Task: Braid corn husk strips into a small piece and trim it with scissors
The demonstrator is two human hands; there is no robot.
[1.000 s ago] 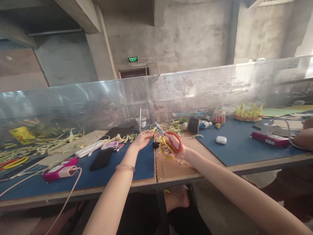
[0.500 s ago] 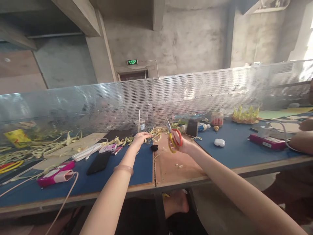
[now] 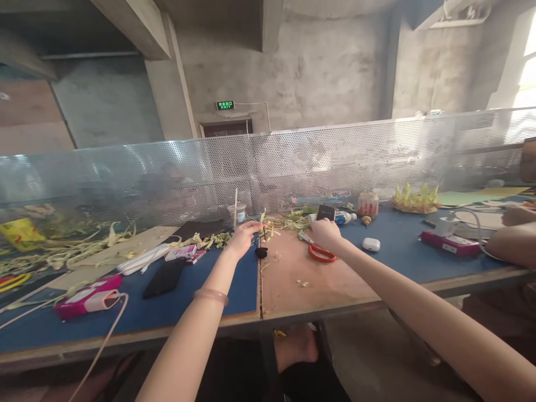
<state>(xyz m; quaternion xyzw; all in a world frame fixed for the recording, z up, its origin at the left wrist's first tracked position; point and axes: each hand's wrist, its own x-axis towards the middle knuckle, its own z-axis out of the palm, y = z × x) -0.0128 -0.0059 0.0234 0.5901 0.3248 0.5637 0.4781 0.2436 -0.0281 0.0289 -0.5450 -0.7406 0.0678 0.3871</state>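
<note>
My left hand pinches a pale yellow-green plaited strand piece, with loose ends sticking up past the fingertips. A small black bundle lies just below it. My right hand is closed at the lower edge of a black phone with lit characters on its face; the fingertips are hidden behind the hand. Red-handled scissors lie on the brown board beneath my right wrist, blades pointing to the far left.
A perforated metal screen runs behind the table. Right of the board are a white earbud case, a jar and a bottle. To the left lie a black phone-shaped slab, a pink power strip and more strands. Another person's arm rests at far right.
The scissors have left my right hand and lie on the board. That hand has moved forward onto the black phone, which has tilted back. My left hand keeps the strand piece, now raised more upright.
</note>
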